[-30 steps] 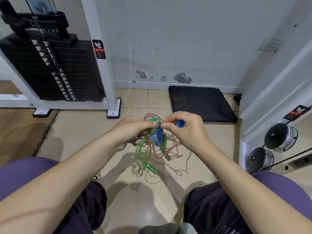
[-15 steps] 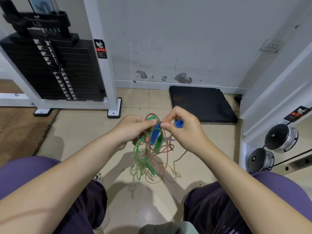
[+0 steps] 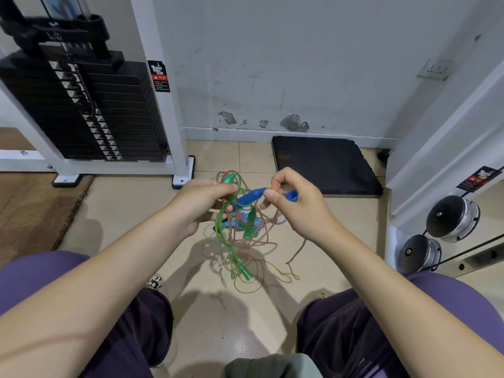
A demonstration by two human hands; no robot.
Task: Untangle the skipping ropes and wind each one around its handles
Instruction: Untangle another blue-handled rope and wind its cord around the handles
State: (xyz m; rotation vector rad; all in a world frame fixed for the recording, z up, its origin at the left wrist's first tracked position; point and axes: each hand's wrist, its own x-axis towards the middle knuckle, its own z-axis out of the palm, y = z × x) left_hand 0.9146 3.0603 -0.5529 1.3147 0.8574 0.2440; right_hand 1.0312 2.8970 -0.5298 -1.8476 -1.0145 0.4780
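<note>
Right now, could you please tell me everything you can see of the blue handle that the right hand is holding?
The blue handle looks like smooth plastic, tapered, lying roughly level in the air above the floor. The right hand pinches its narrow end with fingertips; a blue open-ended piece shows inside that hand, though whether it is the same handle is unclear. The other end runs into the tangle of ropes gripped by the left hand.

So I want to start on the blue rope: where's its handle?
In the head view, the blue handle sits centre frame, pinched by the right hand, beside the left hand gripping the tangle.

Even indoor light, soft floor shadows, sharp focus, wide-angle edge bending
</note>
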